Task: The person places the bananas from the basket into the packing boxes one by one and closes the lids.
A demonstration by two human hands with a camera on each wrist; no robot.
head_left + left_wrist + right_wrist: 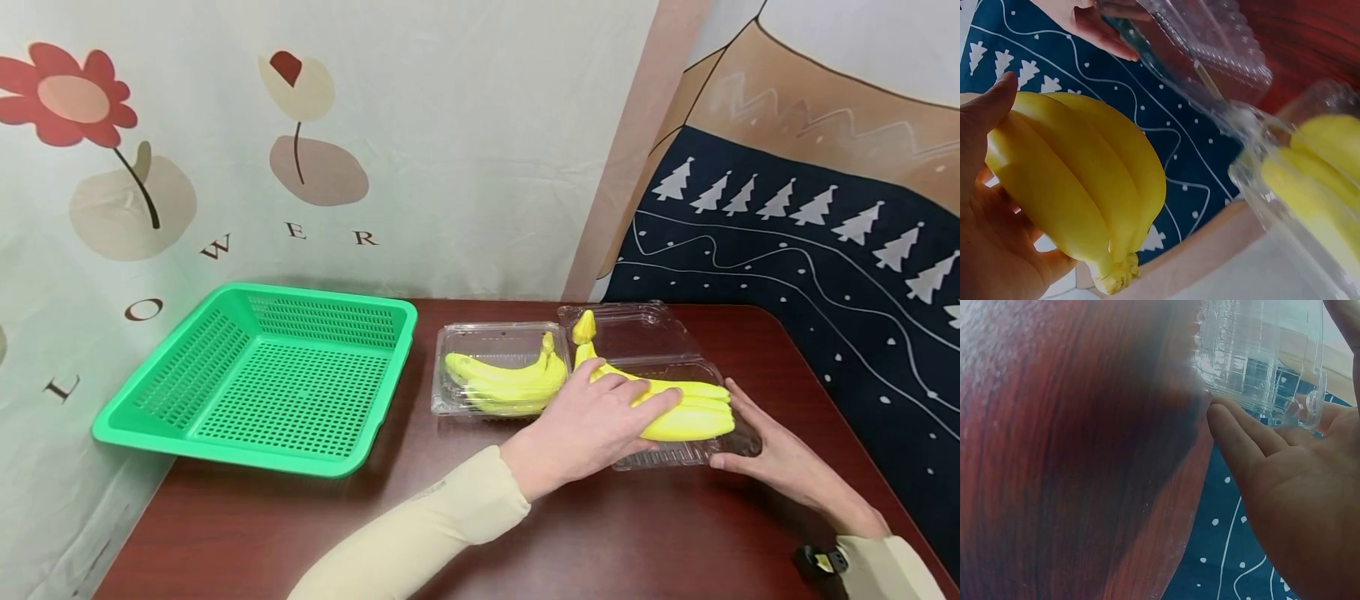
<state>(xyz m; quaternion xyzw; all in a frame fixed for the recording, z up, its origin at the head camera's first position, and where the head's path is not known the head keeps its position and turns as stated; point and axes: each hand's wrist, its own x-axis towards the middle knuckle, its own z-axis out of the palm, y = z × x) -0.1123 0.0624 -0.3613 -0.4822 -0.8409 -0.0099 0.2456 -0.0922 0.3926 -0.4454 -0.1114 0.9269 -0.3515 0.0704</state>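
My left hand [588, 417] grips a bunch of yellow bananas [686, 417] over an open clear plastic clamshell box [675, 458]. In the left wrist view the thumb lies on one side of the bananas [1079, 169] and the fingers pass behind them, stem end away from the palm. The box's lid [637, 329] is folded back toward the wall. My right hand [787, 458] is at the box's right side, thumb and fingers spread and fairly straight; in the right wrist view the fingertips [1222, 419] are at the clear box wall [1254, 356].
Left of the open box stands a second clear box [442, 392], lid down, with bananas [517, 383] inside. A green perforated basket [382, 375] sits farther left on the dark red table [480, 508]. Printed cloths [465, 167] hang behind.
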